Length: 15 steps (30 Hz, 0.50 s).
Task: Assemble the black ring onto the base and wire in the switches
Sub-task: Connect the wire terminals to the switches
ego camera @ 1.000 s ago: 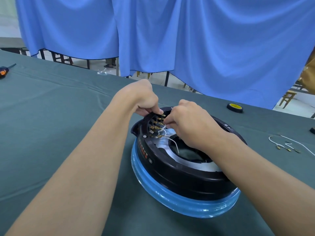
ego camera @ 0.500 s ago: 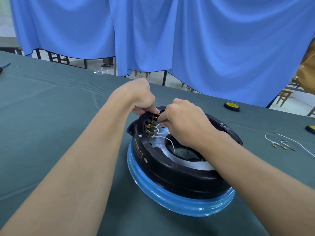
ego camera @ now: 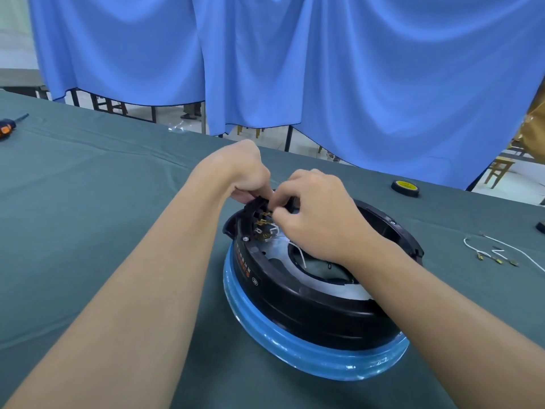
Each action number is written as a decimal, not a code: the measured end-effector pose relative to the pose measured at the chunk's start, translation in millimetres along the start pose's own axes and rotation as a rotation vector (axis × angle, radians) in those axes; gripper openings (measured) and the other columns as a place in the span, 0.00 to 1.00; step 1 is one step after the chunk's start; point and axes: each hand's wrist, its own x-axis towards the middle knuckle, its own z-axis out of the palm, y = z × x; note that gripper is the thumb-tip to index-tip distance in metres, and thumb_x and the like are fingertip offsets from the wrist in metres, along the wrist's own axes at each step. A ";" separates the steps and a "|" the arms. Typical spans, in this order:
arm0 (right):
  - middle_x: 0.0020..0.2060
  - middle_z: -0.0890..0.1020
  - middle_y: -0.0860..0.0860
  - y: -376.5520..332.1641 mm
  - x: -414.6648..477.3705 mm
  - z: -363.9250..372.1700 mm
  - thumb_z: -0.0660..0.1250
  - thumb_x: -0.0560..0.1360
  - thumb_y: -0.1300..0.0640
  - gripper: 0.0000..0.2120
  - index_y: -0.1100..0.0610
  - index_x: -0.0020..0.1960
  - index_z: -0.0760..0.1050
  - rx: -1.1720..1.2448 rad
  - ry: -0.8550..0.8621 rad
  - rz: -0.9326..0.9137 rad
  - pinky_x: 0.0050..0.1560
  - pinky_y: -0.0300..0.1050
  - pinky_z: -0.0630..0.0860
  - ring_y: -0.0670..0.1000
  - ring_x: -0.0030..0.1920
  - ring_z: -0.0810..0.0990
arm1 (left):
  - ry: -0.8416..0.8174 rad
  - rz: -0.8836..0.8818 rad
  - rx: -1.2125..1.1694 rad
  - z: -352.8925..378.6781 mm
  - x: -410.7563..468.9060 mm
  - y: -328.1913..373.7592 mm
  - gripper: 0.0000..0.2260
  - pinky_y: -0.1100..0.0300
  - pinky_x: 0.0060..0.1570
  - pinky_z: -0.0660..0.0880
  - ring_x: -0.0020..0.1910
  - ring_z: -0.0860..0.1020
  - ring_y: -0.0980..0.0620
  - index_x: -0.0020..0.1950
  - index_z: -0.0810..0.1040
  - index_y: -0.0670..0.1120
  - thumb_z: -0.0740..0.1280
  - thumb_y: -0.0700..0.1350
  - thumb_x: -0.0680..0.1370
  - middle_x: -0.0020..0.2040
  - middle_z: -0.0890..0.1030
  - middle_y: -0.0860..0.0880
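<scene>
Black ring [ego camera: 309,308] already seated on the blue base [ego camera: 295,355], roughly mid-table on the green cloth [ego camera: 88,216], so just the wiring left by the look of it. Working at the ring's 11 o'clock rim, right at the brass switch terminals [ego camera: 261,221]. Bracing with the left hand [ego camera: 241,169], fingers curled tight over the rim there. Pinching with the right hand [ego camera: 321,214], thumb to forefinger, on what looks like the connector end of a white wire [ego camera: 298,250]. Can't actually see the connector under the fingers.

To do this bit well: keep that left brace firm, line the connector up square with its tab, push straight on, no sideways wiggling. Worth double-checking which tab first, with all of them packed so close.

Room-wise: loads of bare cloth from 7 to 10 o'clock, with a screwdriver [ego camera: 7,126] way out at 10 by the picture's left edge. Spare wires [ego camera: 495,255] loose at 3 o'clock and a tape roll [ego camera: 405,188] at 2, both apart from the right forearm but easy to sweep. Mind the far table edge at 12, not far behind the ring, so no shoving the base that way
</scene>
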 end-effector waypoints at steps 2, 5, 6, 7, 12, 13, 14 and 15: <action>0.43 0.80 0.48 -2.1 -0.8 2.0 0.66 0.73 0.54 0.06 0.50 0.42 0.83 0.003 -0.066 -0.032 0.49 0.52 0.74 0.51 0.48 0.72 | -0.007 -0.007 0.003 -0.6 -0.5 0.4 0.02 0.62 0.33 0.75 0.23 0.73 0.51 0.39 0.82 0.36 0.72 0.33 0.67 0.21 0.73 0.48; 0.40 0.81 0.46 -4.1 -0.3 5.0 0.68 0.72 0.55 0.04 0.49 0.40 0.80 0.019 -0.104 -0.036 0.49 0.51 0.75 0.50 0.45 0.73 | 0.001 -0.019 0.007 0.0 0.0 0.7 0.04 0.58 0.37 0.77 0.25 0.74 0.50 0.40 0.82 0.35 0.71 0.32 0.67 0.20 0.72 0.48; 0.37 0.80 0.45 -4.4 0.1 5.1 0.68 0.72 0.56 0.05 0.48 0.38 0.78 0.039 -0.100 -0.022 0.48 0.51 0.75 0.50 0.44 0.74 | 0.005 -0.021 0.010 0.1 0.2 0.8 0.04 0.56 0.39 0.79 0.26 0.75 0.49 0.40 0.82 0.34 0.70 0.31 0.66 0.20 0.72 0.48; 0.34 0.78 0.43 -4.8 0.5 5.1 0.69 0.71 0.56 0.06 0.47 0.37 0.76 0.059 -0.096 -0.004 0.47 0.50 0.76 0.50 0.43 0.74 | 0.009 -0.021 0.011 0.5 0.3 1.0 0.05 0.54 0.42 0.80 0.27 0.76 0.48 0.41 0.82 0.33 0.70 0.31 0.67 0.20 0.73 0.47; 0.37 0.79 0.45 -4.0 2.3 6.0 0.74 0.69 0.56 0.11 0.47 0.36 0.72 0.113 -0.131 0.052 0.49 0.51 0.76 0.54 0.45 0.77 | 0.015 -0.023 -0.006 1.1 -0.8 0.9 0.08 0.46 0.51 0.82 0.32 0.78 0.46 0.45 0.83 0.31 0.68 0.31 0.68 0.29 0.78 0.43; 0.37 0.80 0.45 -3.3 2.4 5.9 0.74 0.69 0.56 0.12 0.47 0.35 0.72 0.110 -0.135 0.051 0.49 0.51 0.76 0.53 0.45 0.77 | 0.014 -0.024 -0.008 1.3 -1.0 0.9 0.09 0.46 0.51 0.81 0.32 0.78 0.46 0.46 0.83 0.32 0.68 0.31 0.68 0.30 0.78 0.43; 0.37 0.81 0.44 -2.3 2.5 5.7 0.74 0.69 0.56 0.12 0.47 0.36 0.72 0.112 -0.138 0.050 0.48 0.50 0.76 0.53 0.44 0.77 | 0.012 -0.025 -0.011 1.3 -1.4 0.9 0.09 0.47 0.51 0.81 0.33 0.79 0.46 0.46 0.83 0.32 0.68 0.31 0.68 0.31 0.78 0.43; 0.36 0.81 0.44 -1.4 2.2 5.3 0.74 0.69 0.57 0.11 0.47 0.36 0.73 0.122 -0.137 0.053 0.48 0.50 0.76 0.52 0.43 0.77 | 0.009 -0.025 -0.015 1.4 -1.7 1.2 0.09 0.47 0.51 0.81 0.32 0.79 0.46 0.46 0.83 0.32 0.68 0.31 0.68 0.31 0.79 0.43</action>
